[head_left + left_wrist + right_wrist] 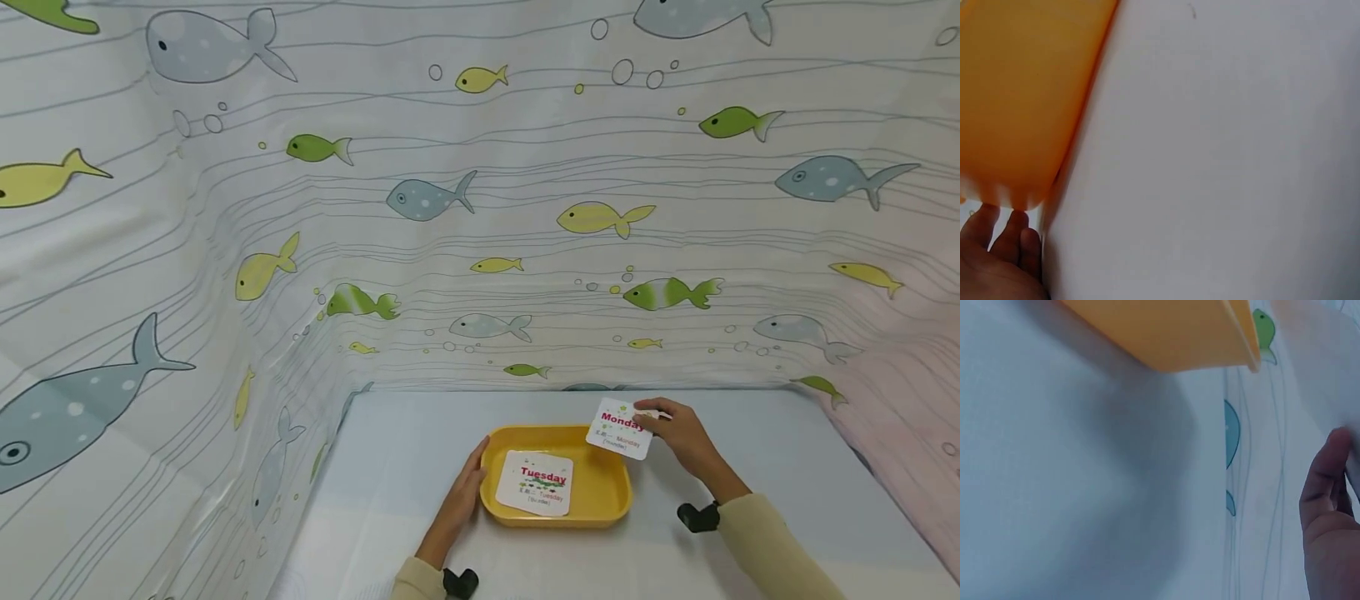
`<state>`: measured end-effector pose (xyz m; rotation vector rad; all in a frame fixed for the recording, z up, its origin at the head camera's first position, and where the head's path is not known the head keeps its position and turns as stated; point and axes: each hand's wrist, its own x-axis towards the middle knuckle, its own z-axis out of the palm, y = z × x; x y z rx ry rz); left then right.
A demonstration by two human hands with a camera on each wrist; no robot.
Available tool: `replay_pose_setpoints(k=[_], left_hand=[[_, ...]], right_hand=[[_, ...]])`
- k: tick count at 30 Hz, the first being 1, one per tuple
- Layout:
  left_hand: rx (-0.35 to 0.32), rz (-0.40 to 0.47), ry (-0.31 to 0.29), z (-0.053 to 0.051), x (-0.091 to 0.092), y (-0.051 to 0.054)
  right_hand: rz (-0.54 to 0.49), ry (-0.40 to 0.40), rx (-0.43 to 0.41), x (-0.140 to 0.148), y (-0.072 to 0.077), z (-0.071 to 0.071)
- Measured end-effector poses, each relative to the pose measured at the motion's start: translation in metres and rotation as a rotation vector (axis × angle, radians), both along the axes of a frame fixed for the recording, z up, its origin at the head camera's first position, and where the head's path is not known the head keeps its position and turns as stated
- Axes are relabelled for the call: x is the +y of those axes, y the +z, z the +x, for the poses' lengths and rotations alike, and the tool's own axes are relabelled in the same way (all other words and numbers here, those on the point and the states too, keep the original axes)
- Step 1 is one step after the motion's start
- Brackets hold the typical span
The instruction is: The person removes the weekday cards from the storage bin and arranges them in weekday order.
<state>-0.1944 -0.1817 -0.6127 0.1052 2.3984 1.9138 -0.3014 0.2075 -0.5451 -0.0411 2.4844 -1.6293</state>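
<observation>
A yellow tray (600,492) stands on the white table, with a white "Tuesday" card (517,487) lying in its left part. My left hand (459,498) rests against the tray's left end; in the left wrist view its fingertips touch the tray's wall (1016,125). Between thumb and fingers, my right hand (686,437) pinches a white "Monday" card (611,429) by its right side, above the tray's back right corner. The right wrist view shows this hand (1332,531) at the right edge, beside the tray's outer wall (1166,331).
White fabric (510,117) printed with fish hangs behind and around the table (360,517). Each wrist carries a black device, one near the left sleeve (461,583) and one near the right sleeve (699,517).
</observation>
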Motion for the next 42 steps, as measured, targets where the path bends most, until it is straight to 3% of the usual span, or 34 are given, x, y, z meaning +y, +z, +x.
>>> replay_pose_setpoints(k=[7,14,19,27,36,42], left_hand=[[-0.008,0.001,0.006,0.001,-0.001,0.002],[0.009,-0.001,0.003,0.003,0.0,0.005],[0.0,-0.003,0.003,0.003,0.0,0.004],[-0.002,-0.007,-0.005,0.003,-0.001,0.003],[-0.009,-0.014,0.004,0.004,-0.002,0.004],[-0.012,0.008,0.005,0.002,-0.002,0.002]], right_hand=[[-0.021,-0.132,-0.023,0.008,-0.005,0.005],[-0.159,-0.27,-0.064,0.016,-0.014,0.008],[-0.259,-0.237,-0.131,0.024,-0.022,0.008],[-0.257,-0.158,-0.144,0.034,-0.033,0.012],[-0.058,-0.152,-0.13,0.049,-0.055,0.017],[0.007,-0.135,-0.123,0.051,-0.057,0.011]])
